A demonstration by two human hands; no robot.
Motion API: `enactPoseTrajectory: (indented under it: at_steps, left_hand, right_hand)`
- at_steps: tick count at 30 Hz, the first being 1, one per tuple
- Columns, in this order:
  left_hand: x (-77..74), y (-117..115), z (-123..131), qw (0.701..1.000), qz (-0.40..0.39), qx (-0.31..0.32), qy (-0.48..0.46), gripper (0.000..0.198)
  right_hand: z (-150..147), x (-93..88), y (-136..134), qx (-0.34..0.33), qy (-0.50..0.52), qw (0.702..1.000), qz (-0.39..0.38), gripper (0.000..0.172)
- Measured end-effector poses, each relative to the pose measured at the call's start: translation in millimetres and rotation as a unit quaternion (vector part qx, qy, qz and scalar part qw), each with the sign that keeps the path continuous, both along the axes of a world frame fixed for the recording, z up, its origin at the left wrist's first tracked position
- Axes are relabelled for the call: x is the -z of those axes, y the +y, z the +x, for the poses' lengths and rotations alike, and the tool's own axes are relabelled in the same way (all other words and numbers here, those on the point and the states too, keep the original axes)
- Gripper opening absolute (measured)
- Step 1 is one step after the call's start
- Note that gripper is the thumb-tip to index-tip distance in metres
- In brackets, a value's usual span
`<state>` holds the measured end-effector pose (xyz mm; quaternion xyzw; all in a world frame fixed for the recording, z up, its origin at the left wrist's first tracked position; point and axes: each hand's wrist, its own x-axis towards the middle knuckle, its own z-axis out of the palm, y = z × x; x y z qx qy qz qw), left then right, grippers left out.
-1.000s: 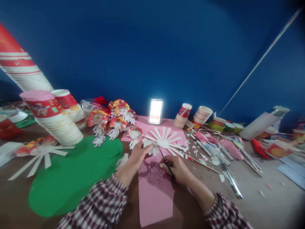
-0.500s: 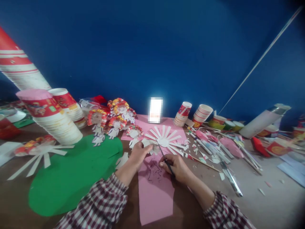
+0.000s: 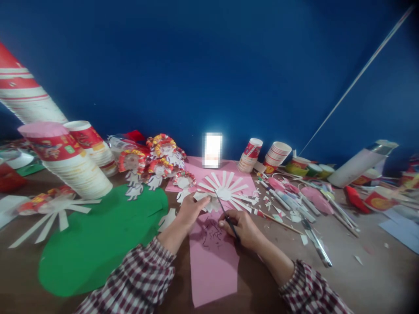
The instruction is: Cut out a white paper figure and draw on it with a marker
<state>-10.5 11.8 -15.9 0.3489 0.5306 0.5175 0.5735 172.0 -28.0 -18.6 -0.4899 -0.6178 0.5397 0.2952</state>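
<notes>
My left hand [image 3: 188, 211] pinches a small white paper cutout [image 3: 212, 205] between thumb and fingers. My right hand [image 3: 244, 229] is closed around slim dark scissors [image 3: 232, 224], whose handles are partly hidden by the fingers. Their thin tip points up and left, close to the cutout; whether it touches the paper is hard to tell. Below both hands lies a pink paper strip [image 3: 214, 274] with dark, sketchy marks. Just beyond them, a white cup cut into fanned strips [image 3: 224, 193] rests on pink paper [image 3: 196, 165].
A green paper shape [image 3: 98, 244] lies at left, near stacked paper cups [image 3: 75, 161] and several paper lion figures [image 3: 160, 170]. Markers [image 3: 281, 198], scraps and a silver pen [image 3: 317, 244] clutter the right. More cups [image 3: 250, 155] and a lit, blurred screen [image 3: 212, 150] stand behind.
The view has shifted very slightly. Both hands keep nearly the same pose, with the cutout and scissors still in them.
</notes>
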Motion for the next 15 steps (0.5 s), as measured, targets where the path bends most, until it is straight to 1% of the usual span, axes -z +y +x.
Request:
enactPoseTrajectory:
  at_steps: [3, 6, 11, 15]
  left_hand:
    - [3.2, 2.5, 0.0, 1.000, 0.011, 0.004, 0.016, 0.042]
    - [4.8, 3.7, -0.7, 1.000, 0.009, 0.007, 0.012, 0.040]
    - [1.7, 3.5, -1.4, 1.000, 0.010, 0.000, 0.004, 0.041]
    - [0.8, 3.1, -2.1, 0.999, 0.017, -0.013, 0.037, 0.037]
  right_hand:
    - [-1.0, -2.5, -0.2, 0.002, 0.000, 1.000, 0.004, 0.030]
    - [-1.6, -3.0, 0.4, 0.005, 0.003, 1.000, 0.001, 0.030]
    - [-0.6, -2.1, 0.6, 0.008, -0.003, 1.000, 0.003, 0.031]
    - [0.8, -3.0, 0.7, 0.012, -0.015, 1.000, 0.016, 0.029]
